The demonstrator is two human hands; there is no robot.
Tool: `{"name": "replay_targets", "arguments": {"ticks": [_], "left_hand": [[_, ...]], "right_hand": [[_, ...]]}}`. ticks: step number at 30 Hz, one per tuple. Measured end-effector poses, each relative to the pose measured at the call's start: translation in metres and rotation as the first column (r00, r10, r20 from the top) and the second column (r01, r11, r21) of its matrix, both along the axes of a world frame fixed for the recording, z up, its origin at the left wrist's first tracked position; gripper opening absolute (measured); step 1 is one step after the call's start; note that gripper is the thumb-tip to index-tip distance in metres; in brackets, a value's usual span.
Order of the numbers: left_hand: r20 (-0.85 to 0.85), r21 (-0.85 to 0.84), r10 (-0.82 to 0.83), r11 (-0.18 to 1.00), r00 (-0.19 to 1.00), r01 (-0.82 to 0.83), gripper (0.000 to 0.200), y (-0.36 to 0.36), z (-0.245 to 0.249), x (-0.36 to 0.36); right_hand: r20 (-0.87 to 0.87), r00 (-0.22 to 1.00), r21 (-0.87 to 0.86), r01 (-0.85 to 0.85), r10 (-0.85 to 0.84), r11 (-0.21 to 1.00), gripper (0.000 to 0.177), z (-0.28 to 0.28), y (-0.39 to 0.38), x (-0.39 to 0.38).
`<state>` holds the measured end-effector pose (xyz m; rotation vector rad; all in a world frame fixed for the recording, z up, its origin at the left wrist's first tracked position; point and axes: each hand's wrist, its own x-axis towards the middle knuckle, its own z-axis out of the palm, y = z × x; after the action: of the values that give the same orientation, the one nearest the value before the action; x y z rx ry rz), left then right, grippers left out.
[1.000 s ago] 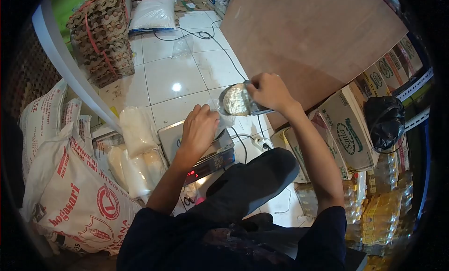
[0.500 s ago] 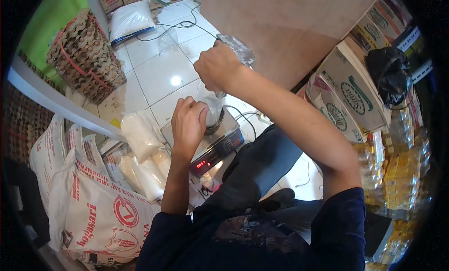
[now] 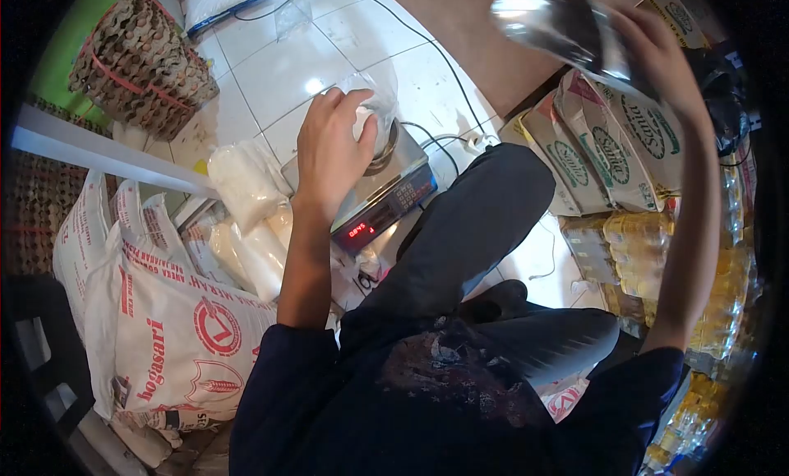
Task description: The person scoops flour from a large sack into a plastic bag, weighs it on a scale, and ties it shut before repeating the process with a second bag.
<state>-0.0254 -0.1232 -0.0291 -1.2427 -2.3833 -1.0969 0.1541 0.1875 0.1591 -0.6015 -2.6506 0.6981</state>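
My left hand (image 3: 333, 147) is curled round the top of a clear plastic bag (image 3: 380, 98), which stands in a round metal bowl (image 3: 386, 154) on a digital scale (image 3: 382, 206) with red lit digits. White contents show in the bag between thumb and fingers. Up at the right, my right hand (image 3: 653, 53) grips a shiny metal scoop (image 3: 559, 30), blurred by motion and held well away from the scale. Filled bags of white powder (image 3: 245, 180) lie to the left of the scale.
A large printed sack (image 3: 185, 336) stands at the lower left, below stacked egg trays (image 3: 144, 65). Cardboard boxes (image 3: 625, 147) and bottles of yellow oil (image 3: 641, 242) line the right side. A black cable (image 3: 448, 57) crosses the tiled floor (image 3: 271, 73).
My right hand has swung from above the bag to the upper right with the scoop. My left hand remains at the bag. The view has shifted, and the scale's digits differ.
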Motion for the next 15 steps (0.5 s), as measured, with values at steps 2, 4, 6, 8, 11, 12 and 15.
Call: {"name": "replay_targets", "arguments": {"ticks": [2,4,6,8,11,12,15], "left_hand": [[0.059,0.047,-0.037,0.998,0.998,0.035,0.02,0.005,0.007,0.007],[0.05,0.087,-0.059,0.995,0.997,0.054,0.021,0.014,0.015,0.01],[-0.023,0.114,-0.057,0.992,0.998,0.059,0.02,0.022,0.021,0.01],[-0.105,-0.027,-0.046,0.999,0.993,0.043,0.025,0.028,0.02,-0.001],[-0.117,-0.343,-0.037,0.939,0.992,-0.005,0.04,0.044,0.022,-0.011],[-0.091,-0.431,-0.032,0.902,0.995,-0.01,0.041,0.051,0.022,-0.013],[-0.025,-0.538,-0.107,0.839,0.994,0.077,0.049,0.068,0.011,-0.024]], "right_hand": [[-0.207,0.936,0.075,0.306,-0.285,0.949,0.044,0.009,0.018,0.079],[-0.244,0.867,0.119,0.471,-0.435,0.874,0.045,0.019,0.052,0.181],[-0.289,0.763,0.064,0.618,-0.578,0.783,0.046,0.021,0.053,0.29],[-0.292,0.603,-0.072,0.76,-0.742,0.646,0.047,0.017,0.028,0.404],[-0.237,0.324,-0.303,0.871,-0.916,0.386,0.048,0.007,-0.048,0.562],[-0.205,0.23,-0.37,0.882,-0.951,0.293,0.049,0.002,-0.078,0.602],[0.014,0.058,-0.427,0.903,-0.998,0.046,0.053,-0.022,-0.164,0.683]]}}
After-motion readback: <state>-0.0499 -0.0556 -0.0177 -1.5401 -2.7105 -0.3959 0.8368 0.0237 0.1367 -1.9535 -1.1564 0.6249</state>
